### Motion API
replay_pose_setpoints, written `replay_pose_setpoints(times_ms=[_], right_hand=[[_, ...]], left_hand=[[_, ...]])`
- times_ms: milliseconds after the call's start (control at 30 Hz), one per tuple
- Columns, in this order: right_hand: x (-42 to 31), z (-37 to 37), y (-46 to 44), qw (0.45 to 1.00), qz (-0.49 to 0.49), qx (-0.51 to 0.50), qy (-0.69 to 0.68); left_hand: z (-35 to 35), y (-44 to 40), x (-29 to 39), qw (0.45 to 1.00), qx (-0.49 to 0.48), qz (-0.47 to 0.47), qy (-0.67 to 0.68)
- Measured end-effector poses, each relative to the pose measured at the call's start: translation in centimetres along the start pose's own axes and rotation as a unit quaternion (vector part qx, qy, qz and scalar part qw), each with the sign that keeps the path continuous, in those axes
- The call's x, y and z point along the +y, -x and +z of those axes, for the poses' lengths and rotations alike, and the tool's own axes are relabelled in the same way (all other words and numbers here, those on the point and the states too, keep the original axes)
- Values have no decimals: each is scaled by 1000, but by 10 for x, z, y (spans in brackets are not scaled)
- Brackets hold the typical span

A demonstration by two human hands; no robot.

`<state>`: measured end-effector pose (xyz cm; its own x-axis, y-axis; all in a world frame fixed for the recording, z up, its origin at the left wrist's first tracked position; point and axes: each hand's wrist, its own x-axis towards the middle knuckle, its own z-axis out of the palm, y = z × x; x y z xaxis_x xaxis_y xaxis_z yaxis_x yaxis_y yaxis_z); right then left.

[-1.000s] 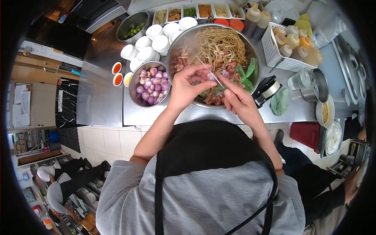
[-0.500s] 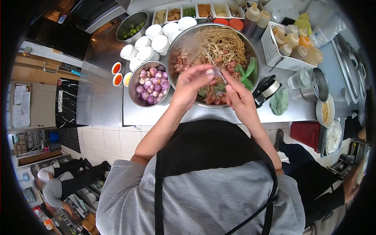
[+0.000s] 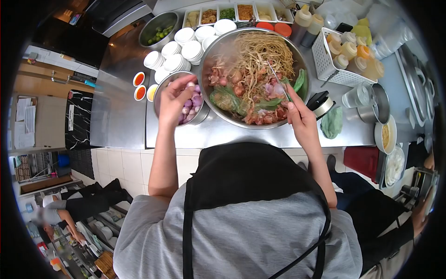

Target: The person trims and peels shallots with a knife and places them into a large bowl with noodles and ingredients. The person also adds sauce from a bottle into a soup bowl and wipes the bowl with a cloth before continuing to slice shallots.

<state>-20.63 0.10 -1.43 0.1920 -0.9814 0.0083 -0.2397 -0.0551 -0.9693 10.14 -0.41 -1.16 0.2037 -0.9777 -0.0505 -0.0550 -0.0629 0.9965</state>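
My left hand (image 3: 173, 100) reaches over the metal bowl of shallots (image 3: 197, 100), its fingers and thumb apart. A pale shallot (image 3: 191, 85) shows between the fingertips, and I cannot make out whether they touch it. My right hand (image 3: 299, 114) grips a small knife (image 3: 279, 79), its thin blade pointing up and left above the large metal bowl (image 3: 222, 122). Inside that bowl are a heap of thin tan strands (image 3: 267, 49), reddish papery skins (image 3: 267, 114) and green plastic bags (image 3: 232, 100). Part of the shallot bowl is hidden behind my left hand.
Stacked white lidded cups (image 3: 191, 50) and small sauce cups (image 3: 140, 93) stand to the left, with a bowl of green limes (image 3: 160, 35) behind. On the right are a white basket of bottles (image 3: 346, 58), a tape dispenser (image 3: 324, 106) and a green bag (image 3: 331, 122). Other people work nearby.
My left hand has moved left from above the large bowl to the shallot bowl. My right hand has shifted slightly right and down, still with the knife. The hands are now apart.
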Motion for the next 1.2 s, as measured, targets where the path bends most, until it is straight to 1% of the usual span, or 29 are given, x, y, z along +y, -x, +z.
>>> replay_pose_setpoints(times_ms=[33, 67, 100, 133, 167, 233, 300, 333, 367, 400, 433, 500, 567, 600, 633, 667, 700, 733, 767, 800, 833, 867, 900, 933, 967, 1033, 1200], right_hand=[[-1, -2, 1, 1000, -1, -3, 0], [-3, -4, 3, 1000, 25, -14, -1], [-5, -5, 4, 998, 51, -24, -3], [-7, -4, 4, 999, 46, -23, -7], [-11, -2, 4, 999, 45, -25, -7], [-17, 0, 2, 999, 6, -28, -30], [-16, 1, 1, 999, 3, -41, -16], [-16, 0, 1, 999, 3, -52, -4], [-18, -1, 1, 999, 0, -51, -2], [-21, -1, 2, 998, 18, -54, 1], [-22, -2, 3, 998, 35, -56, 3], [-14, -3, 3, 997, 51, -59, 16], [-8, -1, 4, 999, 27, -31, 2], [-11, 0, 3, 999, 27, -30, 1], [-15, 1, 3, 999, 23, -39, -29], [-18, 3, 2, 997, 20, -49, -60], [-18, 7, 1, 997, 20, -48, -60], [-17, 12, -1, 995, 21, -71, -69], [-15, 17, -3, 992, 22, -93, -78], [-14, 21, -7, 991, 7, -117, -71], [-10, 28, -10, 991, 8, -115, -71], [-6, 35, -12, 990, 14, -112, -90], [-5, 41, -15, 988, 21, -109, -109], [-8, 43, -18, 989, 28, -108, -98], [-7, 44, -21, 989, 28, -109, -98], [0, 48, -26, 988, 45, -118, -93], [7, 45, -28, 991, 18, -125, -45]], left_hand=[[-9, -3, -9, 998, 8, 30, -51], [-12, -6, -15, 998, 11, 30, -51], [-12, -8, -18, 990, 28, 65, -120], [-12, -10, -18, 976, 44, 100, -189], [-6, -12, -19, 976, 47, 100, -189], [24, -16, -20, 951, -12, 119, -286], [51, -24, -33, 922, -47, 193, -334], [63, -25, -39, 922, -45, 195, -333], [74, -24, -43, 893, -50, 205, -399], [80, -24, -46, 859, -55, 213, -463], [83, -24, -47, 858, -54, 215, -463], [87, -23, -44, 867, -64, 174, -462], [86, -21, -34, 870, -60, 185, -454], [86, -20, -30, 895, -53, 196, -397], [86, -19, -25, 917, -45, 206, -339], [87, -17, -18, 917, -46, 206, -340], [89, -14, -11, 951, -58, 164, -254], [91, -12, -8, 976, -71, 120, -166], [92, -11, -8, 976, -72, 120, -166], [94, -10, -8, 980, -73, 127, -137], [95, -10, -9, 982, -75, 133, -107], [95, -10, -12, 982, -76, 133, -107], [96, -11, -17, 990, -91, 95, -54], [96, -12, -19, 993, -104, 55, -2], [97, -11, -20, 993, -104, 55, -2], [100, -6, -16, 994, -93, 35, 55], [100, -8, -23, 996, -66, 56, 36]])
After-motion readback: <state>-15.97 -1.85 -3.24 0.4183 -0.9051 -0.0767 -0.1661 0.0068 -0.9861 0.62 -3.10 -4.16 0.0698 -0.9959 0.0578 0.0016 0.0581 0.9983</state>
